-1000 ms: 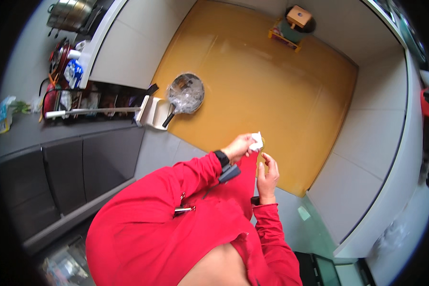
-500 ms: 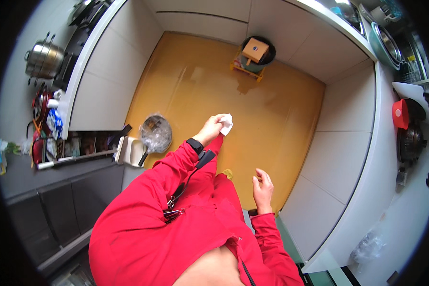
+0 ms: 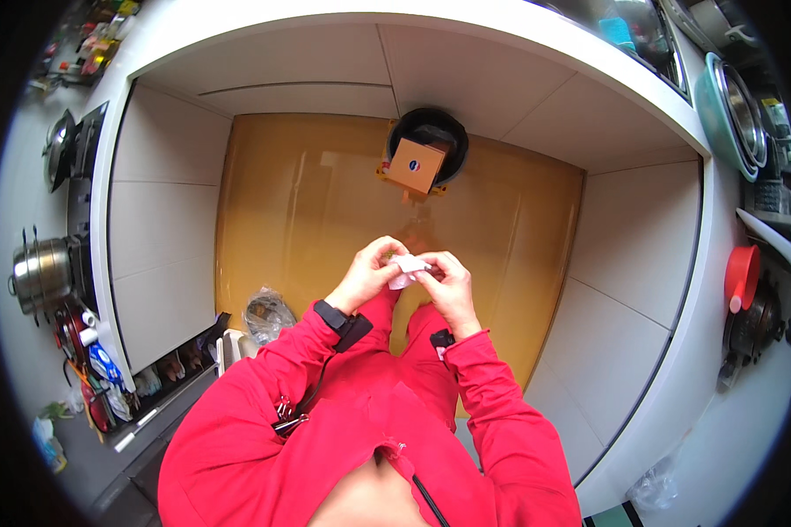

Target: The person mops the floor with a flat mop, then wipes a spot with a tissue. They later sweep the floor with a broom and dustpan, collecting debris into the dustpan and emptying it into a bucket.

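A crumpled white tissue [image 3: 406, 274] is pinched between both hands above my knees. My left hand [image 3: 366, 274] has its fingers closed on the tissue's left side. My right hand [image 3: 451, 290] grips the other side with thumb and fingertips. The fingertips of the two hands nearly meet over it, so part of the tissue is hidden. Beyond the hands, against the far cabinet, stands a black bin [image 3: 448, 132] with an orange-brown box [image 3: 416, 166] resting at its front, on something yellow.
A plastic-covered pan [image 3: 268, 316] lies on the brown floor [image 3: 308, 193] at left. A steel pot [image 3: 42, 274] stands on the left counter. The right counter holds nested basins [image 3: 734, 114], a red pan-like item [image 3: 743, 277] and a dark pot [image 3: 758, 321]. Pale cabinets [image 3: 634, 237] enclose the floor.
My right hand has come up and inward from its open pose and taken hold of the tissue. My left hand has drawn slightly lower and left. The view has shifted toward the bin.
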`<action>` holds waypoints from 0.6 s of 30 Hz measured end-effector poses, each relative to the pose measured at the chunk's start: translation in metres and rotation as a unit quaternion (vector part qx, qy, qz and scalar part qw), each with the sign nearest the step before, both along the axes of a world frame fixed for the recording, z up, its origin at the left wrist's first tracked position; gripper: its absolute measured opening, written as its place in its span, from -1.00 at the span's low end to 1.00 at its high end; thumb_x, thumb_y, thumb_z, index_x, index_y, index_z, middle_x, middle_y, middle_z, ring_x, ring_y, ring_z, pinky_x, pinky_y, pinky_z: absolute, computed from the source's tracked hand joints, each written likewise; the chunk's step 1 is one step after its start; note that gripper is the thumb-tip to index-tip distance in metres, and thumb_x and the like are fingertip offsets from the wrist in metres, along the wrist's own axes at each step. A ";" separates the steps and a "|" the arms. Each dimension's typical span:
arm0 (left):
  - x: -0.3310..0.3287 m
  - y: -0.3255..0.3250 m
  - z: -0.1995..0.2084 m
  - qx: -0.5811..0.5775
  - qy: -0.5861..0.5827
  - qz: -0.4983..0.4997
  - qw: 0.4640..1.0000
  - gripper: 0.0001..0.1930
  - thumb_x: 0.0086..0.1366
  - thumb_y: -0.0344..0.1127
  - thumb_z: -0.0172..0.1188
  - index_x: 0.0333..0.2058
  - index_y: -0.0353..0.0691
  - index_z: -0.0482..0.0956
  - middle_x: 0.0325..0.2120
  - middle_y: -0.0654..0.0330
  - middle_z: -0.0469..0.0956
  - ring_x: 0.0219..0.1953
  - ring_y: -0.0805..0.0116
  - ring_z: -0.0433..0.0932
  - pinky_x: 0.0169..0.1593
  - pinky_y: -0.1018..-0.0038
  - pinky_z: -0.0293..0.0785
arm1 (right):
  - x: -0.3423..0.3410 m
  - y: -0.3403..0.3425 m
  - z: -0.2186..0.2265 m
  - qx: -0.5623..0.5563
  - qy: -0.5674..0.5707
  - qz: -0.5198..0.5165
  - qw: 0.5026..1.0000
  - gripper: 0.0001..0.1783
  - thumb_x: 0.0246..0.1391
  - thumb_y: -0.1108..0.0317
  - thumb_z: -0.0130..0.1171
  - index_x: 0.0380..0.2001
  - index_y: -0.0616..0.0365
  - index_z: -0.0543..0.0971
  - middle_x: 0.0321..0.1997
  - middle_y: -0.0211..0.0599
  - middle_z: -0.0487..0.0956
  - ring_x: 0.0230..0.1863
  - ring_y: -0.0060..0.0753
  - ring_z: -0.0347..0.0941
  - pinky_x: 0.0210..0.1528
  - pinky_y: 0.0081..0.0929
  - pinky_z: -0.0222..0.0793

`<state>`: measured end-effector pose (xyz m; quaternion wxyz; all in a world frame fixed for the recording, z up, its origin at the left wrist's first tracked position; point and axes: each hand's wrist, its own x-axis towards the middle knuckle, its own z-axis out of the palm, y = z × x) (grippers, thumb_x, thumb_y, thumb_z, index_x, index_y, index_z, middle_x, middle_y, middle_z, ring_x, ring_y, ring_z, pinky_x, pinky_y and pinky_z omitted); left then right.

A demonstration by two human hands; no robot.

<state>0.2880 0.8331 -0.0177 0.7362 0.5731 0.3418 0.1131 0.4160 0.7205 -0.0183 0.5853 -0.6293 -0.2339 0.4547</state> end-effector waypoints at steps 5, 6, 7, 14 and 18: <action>0.065 0.044 -0.017 -0.044 0.002 0.079 0.996 -0.79 0.12 -0.55 0.04 -0.22 -0.27 0.38 -0.30 0.29 0.36 -0.39 0.59 0.44 -0.32 0.66 0.39 | 0.081 0.076 -0.009 -0.009 -0.117 0.120 0.986 -0.81 -0.17 0.47 0.17 -0.39 0.20 0.47 -0.44 -0.25 0.47 -0.40 -0.42 0.46 -0.34 -0.56 0.38; 0.074 0.050 -0.023 -0.047 0.019 0.084 0.995 -0.68 0.18 -0.47 0.06 -0.07 -0.22 0.30 -0.36 0.29 0.45 -0.33 0.57 0.44 -0.20 0.63 0.37 | 0.099 0.091 -0.019 0.017 -0.185 0.071 0.980 -0.82 -0.20 0.52 0.15 -0.42 0.21 0.47 -0.44 -0.22 0.49 -0.42 -0.36 0.47 -0.35 -0.54 0.39; 0.079 0.053 -0.028 -0.065 0.009 0.112 0.992 -0.60 0.18 -0.49 0.04 0.01 -0.23 0.23 -0.29 0.25 0.44 -0.29 0.54 0.43 -0.17 0.60 0.37 | 0.119 0.112 -0.035 0.039 -0.263 -0.001 0.964 -0.83 -0.20 0.55 0.12 -0.42 0.23 0.46 -0.41 -0.19 0.50 -0.40 -0.29 0.48 -0.36 -0.51 0.39; 0.018 0.022 -0.071 0.011 0.277 0.151 0.949 -0.66 0.13 -0.47 0.09 -0.08 -0.29 0.35 -0.20 0.19 0.37 -0.31 0.49 0.45 -0.22 0.58 0.39 | 0.219 0.235 -0.216 -0.027 -0.423 0.001 0.906 -0.72 -0.12 0.50 0.05 -0.23 0.13 0.44 -0.16 -0.12 0.46 -0.22 -0.06 0.42 -0.17 -0.29 0.34; -0.037 -0.018 -0.079 -0.039 0.370 0.194 0.908 -0.68 0.09 -0.48 0.11 -0.12 -0.28 0.40 -0.22 0.17 0.38 -0.38 0.49 0.44 -0.26 0.58 0.40 | 0.224 0.255 -0.298 -0.288 -0.385 0.241 0.843 -0.65 -0.11 0.47 -0.03 -0.15 0.13 0.43 -0.02 -0.05 0.40 -0.06 -0.03 0.35 -0.05 -0.20 0.28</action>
